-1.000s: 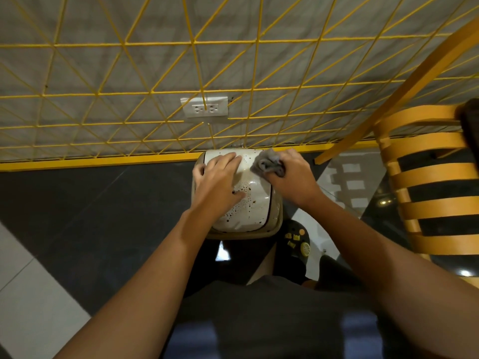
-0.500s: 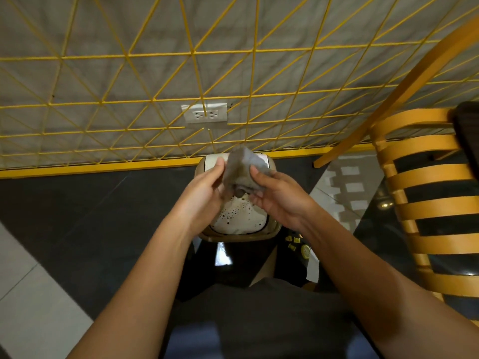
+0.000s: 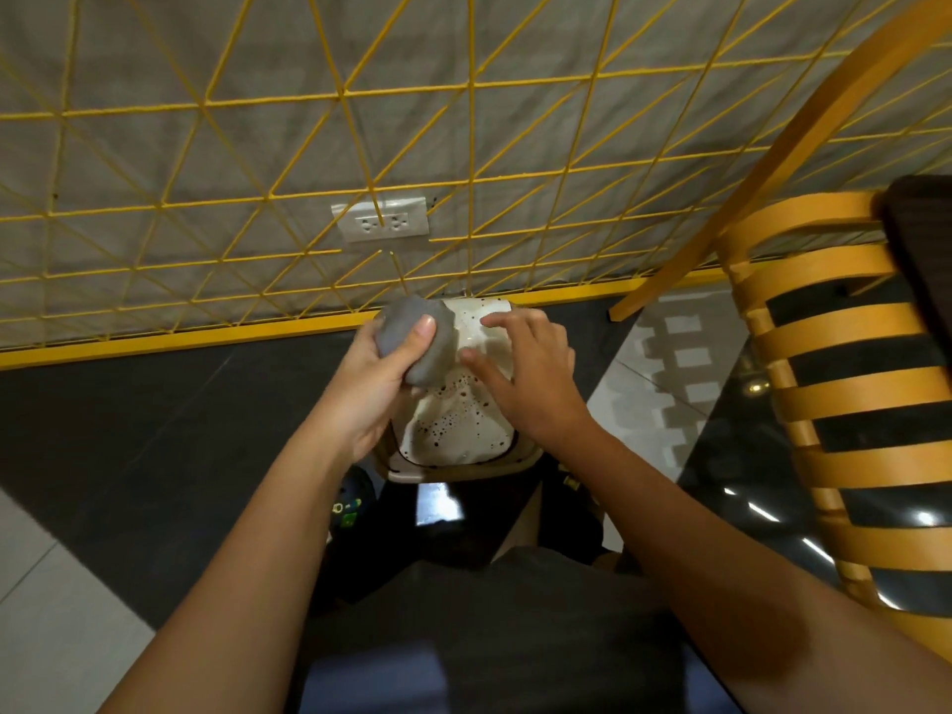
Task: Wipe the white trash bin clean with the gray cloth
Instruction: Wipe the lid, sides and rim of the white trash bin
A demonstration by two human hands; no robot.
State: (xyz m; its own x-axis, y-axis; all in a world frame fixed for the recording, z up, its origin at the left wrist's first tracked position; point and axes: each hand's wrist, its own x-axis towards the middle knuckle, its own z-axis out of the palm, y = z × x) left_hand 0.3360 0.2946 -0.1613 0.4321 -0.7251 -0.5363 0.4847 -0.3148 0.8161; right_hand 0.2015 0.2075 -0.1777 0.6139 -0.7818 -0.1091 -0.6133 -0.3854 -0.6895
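Cloth has swapped sides: the gray cloth (image 3: 414,347) was in the right hand, then between both, and is now wadded in the left hand (image 3: 376,389), thumb (image 3: 423,329) clamped over it. Right hand (image 3: 536,378) has let go, fingers (image 3: 497,320) spread and loose over the lid (image 3: 463,430). It's too blurred for me to call contact. Cloth sits over the lid's far-left corner. I judge it soft and light, so grip it as a wad. White trash bin (image 3: 407,474) looks like light plastic and may skid on the floor (image 3: 154,430), so I'd steady the rim. Lid is speckled dark. Wall (image 3: 206,162) is behind, chair (image 3: 834,353) to the right.
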